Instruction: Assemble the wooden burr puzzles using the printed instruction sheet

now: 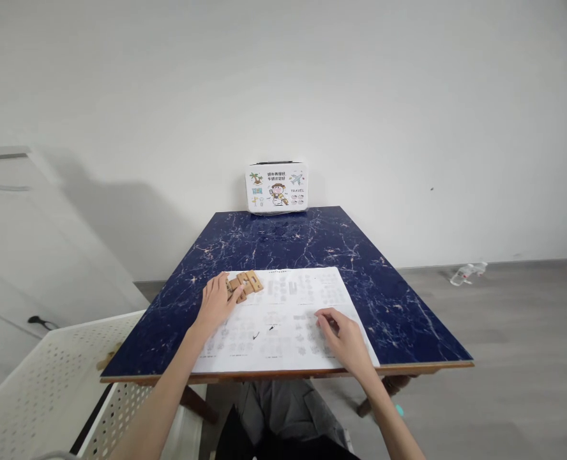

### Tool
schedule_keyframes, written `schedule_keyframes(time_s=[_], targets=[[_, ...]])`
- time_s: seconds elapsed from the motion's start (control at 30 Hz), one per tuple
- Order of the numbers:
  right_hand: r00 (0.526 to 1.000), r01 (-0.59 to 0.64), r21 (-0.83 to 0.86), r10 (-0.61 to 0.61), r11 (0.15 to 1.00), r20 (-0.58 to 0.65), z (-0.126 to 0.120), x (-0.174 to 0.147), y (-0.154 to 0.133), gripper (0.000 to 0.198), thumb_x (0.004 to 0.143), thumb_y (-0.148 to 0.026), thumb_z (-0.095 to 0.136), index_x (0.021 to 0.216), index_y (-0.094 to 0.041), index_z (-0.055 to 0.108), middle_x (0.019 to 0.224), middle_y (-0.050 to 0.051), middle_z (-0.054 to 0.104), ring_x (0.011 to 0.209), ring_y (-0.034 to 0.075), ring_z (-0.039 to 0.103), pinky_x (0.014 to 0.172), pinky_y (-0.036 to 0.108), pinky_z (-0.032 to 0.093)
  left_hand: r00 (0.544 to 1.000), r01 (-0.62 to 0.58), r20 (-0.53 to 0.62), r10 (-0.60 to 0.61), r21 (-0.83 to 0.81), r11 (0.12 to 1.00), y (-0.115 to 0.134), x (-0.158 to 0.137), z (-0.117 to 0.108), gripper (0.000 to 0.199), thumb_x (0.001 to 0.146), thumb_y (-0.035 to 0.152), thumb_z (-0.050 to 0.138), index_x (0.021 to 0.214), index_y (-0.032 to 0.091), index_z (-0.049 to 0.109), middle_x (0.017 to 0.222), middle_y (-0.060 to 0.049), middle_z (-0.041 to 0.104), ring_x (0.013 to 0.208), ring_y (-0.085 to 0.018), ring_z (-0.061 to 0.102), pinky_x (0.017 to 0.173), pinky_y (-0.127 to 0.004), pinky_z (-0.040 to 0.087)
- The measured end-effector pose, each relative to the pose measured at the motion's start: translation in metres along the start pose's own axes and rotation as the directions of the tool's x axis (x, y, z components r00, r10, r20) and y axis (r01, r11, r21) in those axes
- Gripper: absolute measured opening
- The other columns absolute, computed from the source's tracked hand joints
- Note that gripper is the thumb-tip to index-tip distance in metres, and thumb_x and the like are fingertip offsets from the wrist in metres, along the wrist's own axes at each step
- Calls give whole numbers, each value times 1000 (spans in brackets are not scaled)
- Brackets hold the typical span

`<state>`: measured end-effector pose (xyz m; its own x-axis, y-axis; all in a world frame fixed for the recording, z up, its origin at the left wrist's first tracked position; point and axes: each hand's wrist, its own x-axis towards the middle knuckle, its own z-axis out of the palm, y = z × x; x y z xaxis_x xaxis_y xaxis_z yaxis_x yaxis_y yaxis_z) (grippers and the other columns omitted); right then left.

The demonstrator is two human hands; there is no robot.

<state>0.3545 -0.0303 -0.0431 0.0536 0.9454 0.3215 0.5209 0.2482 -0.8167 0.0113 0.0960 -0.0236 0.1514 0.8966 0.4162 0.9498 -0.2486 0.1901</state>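
Note:
On the left part of a large white printed sheet [283,351] lies a group of flat light-brown wooden pieces [252,281] with cut-out slots, fitted or laid against each other. My left hand [215,301] is around their near-left side, thumb resting on them and fingers along the edge; it partly hides them. My right hand [345,338] rests on the sheet's right side, fingers loosely bent, thumb and forefinger apart, nothing visible in them. Between the hands lie two small dark objects [271,328], too small to name.
The blue marbled table [283,243] has a wooden front edge. A white cartoon-printed case [277,187] stands at the back against the wall. White perforated bins [125,409] stand at the left below table height. A clear plastic item [465,274] lies on the floor at right.

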Motion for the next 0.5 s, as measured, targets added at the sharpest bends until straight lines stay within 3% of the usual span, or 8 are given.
schedule_keyframes(time_s=[0.3,0.5], targets=[[1000,-4,6,4,1000,2,-1,0,-2,31,101,-41,47,101,-21,71,93,7,78,79,24,72,73,30,51,1000,-6,-30,9,100,995,-6,-5,-6,41,103,41,44,130,13,57,137,-20,61,121,-38,55,102,-50,44],[1000,9,1,-9,1000,-10,-1,0,-1,30,101,-40,48,100,-21,71,91,7,78,77,23,71,71,29,50,999,19,-47,-12,151,988,-13,-18,-18,41,97,41,50,123,13,61,127,-19,65,113,-38,57,98,-50,45]])
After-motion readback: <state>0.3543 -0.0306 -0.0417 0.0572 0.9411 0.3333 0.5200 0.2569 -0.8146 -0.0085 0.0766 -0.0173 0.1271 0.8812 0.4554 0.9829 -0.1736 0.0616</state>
